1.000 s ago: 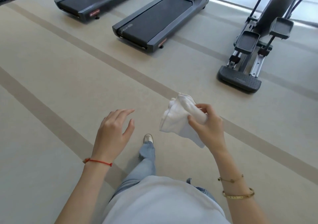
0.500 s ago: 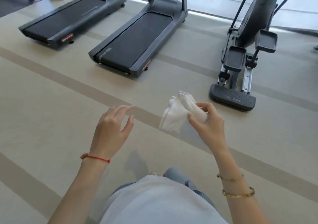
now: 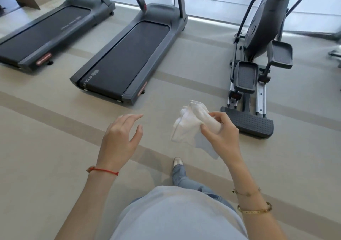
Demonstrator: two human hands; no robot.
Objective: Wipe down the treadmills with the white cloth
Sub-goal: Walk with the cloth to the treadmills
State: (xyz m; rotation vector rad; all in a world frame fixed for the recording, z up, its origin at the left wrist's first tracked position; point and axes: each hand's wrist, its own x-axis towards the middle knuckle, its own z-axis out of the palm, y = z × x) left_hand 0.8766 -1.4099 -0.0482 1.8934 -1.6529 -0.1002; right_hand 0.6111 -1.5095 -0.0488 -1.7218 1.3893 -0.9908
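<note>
The right hand point(image 3: 220, 134) is up in front of the body with the white cloth point(image 3: 191, 127) bunched in it. Thumb underneath, fingers curled over the top, pinching a crumpled fold of the fabric. The rest of the cloth spills out to the left of the grip and a loose corner hangs below the palm, above the floor point(image 3: 46, 147). The left hand point(image 3: 120, 138) is out beside it, apart from the cloth, holding nothing. Its fingers are spread and lightly bent, thumb out to the side, palm facing down, nothing touching it. A thin red string sits on that wrist, and gold bracelets on the right forearm.

Ahead on the floor, two treadmills lie side by side. The nearer treadmill point(image 3: 127, 61) has its dark belt running away from the camera, its back end just beyond the left hand in the view. The second treadmill point(image 3: 42, 37) is further left, partly cut off by the edge. To the right stands an elliptical trainer point(image 3: 258, 64), its ribbed rear foot just past the right hand in the picture. Neither hand touches any machine. One foot in a pale shoe point(image 3: 177, 161) is forward on the floor between the arms.
</note>
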